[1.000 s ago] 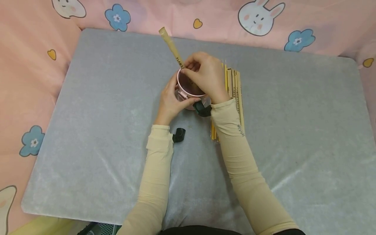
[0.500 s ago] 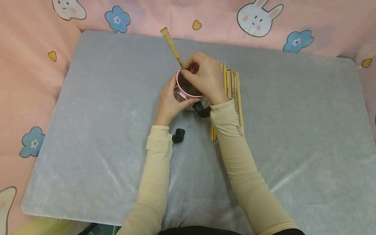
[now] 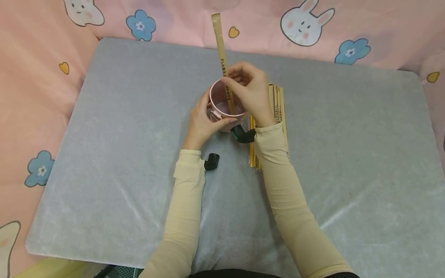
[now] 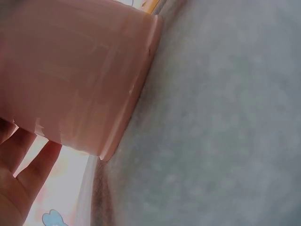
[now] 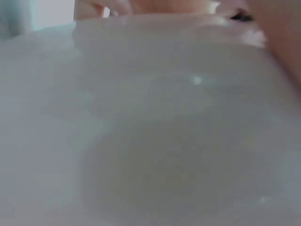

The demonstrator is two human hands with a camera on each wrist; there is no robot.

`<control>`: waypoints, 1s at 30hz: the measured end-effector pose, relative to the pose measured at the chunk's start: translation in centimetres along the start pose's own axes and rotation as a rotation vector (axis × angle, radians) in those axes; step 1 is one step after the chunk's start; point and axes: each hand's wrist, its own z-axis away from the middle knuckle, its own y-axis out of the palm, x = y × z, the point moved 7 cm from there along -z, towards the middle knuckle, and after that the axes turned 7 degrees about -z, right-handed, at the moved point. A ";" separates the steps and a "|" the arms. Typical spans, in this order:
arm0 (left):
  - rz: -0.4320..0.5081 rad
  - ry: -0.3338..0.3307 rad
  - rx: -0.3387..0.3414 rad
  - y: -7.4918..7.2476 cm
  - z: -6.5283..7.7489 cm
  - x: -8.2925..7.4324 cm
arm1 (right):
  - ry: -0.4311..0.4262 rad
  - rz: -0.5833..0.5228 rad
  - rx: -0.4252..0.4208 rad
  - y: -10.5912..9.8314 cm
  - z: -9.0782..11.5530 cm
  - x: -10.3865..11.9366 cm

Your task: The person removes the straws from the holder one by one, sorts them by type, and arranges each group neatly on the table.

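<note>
My left hand (image 3: pixel 202 122) wraps round a pink translucent cup (image 3: pixel 226 122) with a small clasp on its side, the thumb lying at the rim. In the left wrist view the cup (image 4: pixel 80 75) has its base close against the grey tabletop, with fingers (image 4: pixel 40 165) under its side. Over the cup's mouth my right hand (image 3: pixel 253 90) pinches a long, flat, tan paper-wrapped straw (image 3: pixel 219 42) with dark print. The straw leans slightly; its lower end is inside the cup. A pale, blurred surface fills most of the right wrist view.
Several tan paper-wrapped straws (image 3: pixel 281 104) and slim yellow ones in clear wrap (image 3: pixel 252 154) lie side by side under my right wrist. A pink printed cloth (image 3: pixel 180 23) stands behind the grey table (image 3: pixel 139 96). Black wrist cameras (image 3: pixel 212 161) jut from both sleeves.
The straw has swung from leaning left to nearly upright, its top moving right and up. My right hand has shifted slightly right with it. The left hand and cup stay almost in place.
</note>
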 end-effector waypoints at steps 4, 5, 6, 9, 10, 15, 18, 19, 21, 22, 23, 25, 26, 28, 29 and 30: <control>-0.008 -0.014 0.001 0.1 0.0 0.2 | -0.022 -0.105 -0.023 -0.6 0.5 0.2; -0.009 -0.018 0.003 0.1 0.0 0.2 | -0.025 -0.124 -0.030 -0.8 0.6 0.3; -0.010 -0.023 0.005 0.1 0.0 0.2 | -0.035 -0.145 -0.035 -0.9 0.8 0.4; -0.005 -0.030 0.009 0.2 0.0 0.2 | -0.061 -0.198 -0.043 -1.4 1.2 0.7; -0.002 -0.030 0.010 0.1 0.0 0.1 | -0.068 -0.216 -0.046 -1.6 1.4 0.9; 0.019 -0.018 0.001 0.0 0.0 0.1 | -0.116 -0.296 -0.046 -2.3 2.0 1.8; 0.026 -0.013 0.001 0.1 0.0 0.1 | -0.132 -0.330 -0.058 -2.9 2.3 2.3; 0.024 -0.012 -0.001 0.1 0.0 0.1 | -0.132 -0.339 -0.067 -3.1 2.4 2.4; 0.020 -0.020 0.002 0.2 0.0 0.2 | -0.130 -0.351 -0.087 -3.5 2.5 2.6; 0.019 -0.023 0.003 0.2 0.0 0.2 | -0.127 -0.352 -0.096 -3.7 2.5 2.7; 0.017 -0.026 0.002 0.1 0.0 0.2 | -0.121 -0.358 -0.109 -3.9 2.5 2.8; 0.011 -0.036 0.004 0.1 0.0 0.2 | -0.113 -0.385 -0.142 -4.4 2.6 3.1; 0.010 -0.039 0.005 0.1 0.0 0.2 | -0.111 -0.386 -0.158 -4.7 2.6 3.2; 0.008 -0.035 -0.001 0.0 0.0 0.2 | -0.101 -0.397 -0.195 -5.3 2.7 3.4; 0.010 -0.033 -0.003 0.0 0.0 0.1 | -0.094 -0.409 -0.216 -5.6 2.7 3.5; 0.011 -0.033 -0.006 0.0 0.0 0.2 | -0.088 -0.417 -0.236 -5.8 2.8 3.6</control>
